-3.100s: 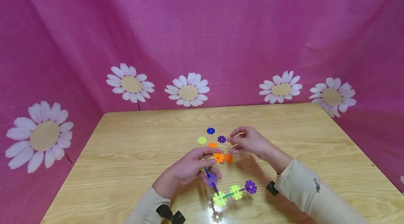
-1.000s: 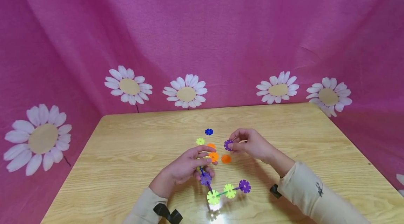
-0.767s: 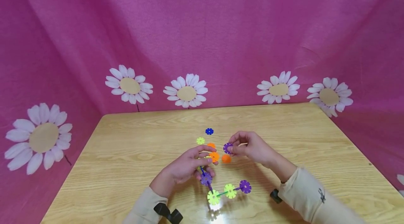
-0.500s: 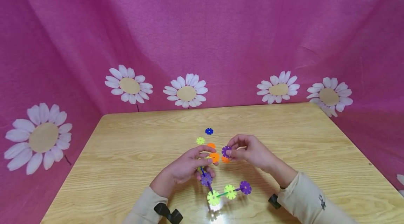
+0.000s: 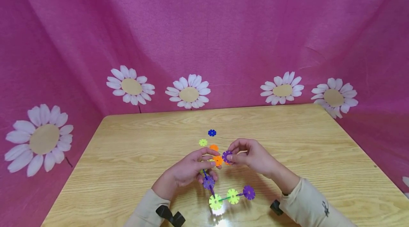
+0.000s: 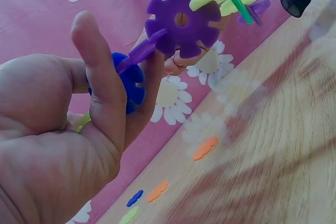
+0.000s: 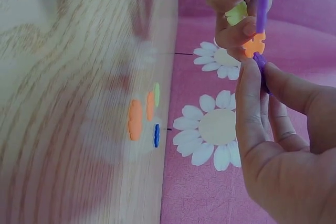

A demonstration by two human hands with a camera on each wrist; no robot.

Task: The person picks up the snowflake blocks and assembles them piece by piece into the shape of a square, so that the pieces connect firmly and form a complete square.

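My left hand (image 5: 191, 167) holds up a chain of notched plastic snowflake discs above the table. Its thumb and fingers pinch an orange disc (image 5: 218, 161) at the chain's upper end. A blue disc (image 6: 132, 83) sits between the fingers in the left wrist view, joined to a purple disc (image 6: 182, 20). Yellow-green discs (image 5: 233, 196) follow, and another purple disc (image 5: 249, 192) ends the chain at the right. My right hand (image 5: 255, 156) pinches a loose purple disc (image 5: 227, 156) between thumb and index finger. In the right wrist view its edge meets the orange disc (image 7: 254, 45).
Loose discs lie on the wooden table (image 5: 143, 141) behind the hands: a blue disc (image 5: 212, 133), a yellow-green disc (image 5: 203, 142) and orange discs (image 7: 135, 119). A pink curtain (image 5: 223, 35) with printed daisies stands along the table's back edge.
My right hand has taken the purple disc off the table and brought it left and down to the orange disc. My left hand keeps holding the chain in nearly the same place.
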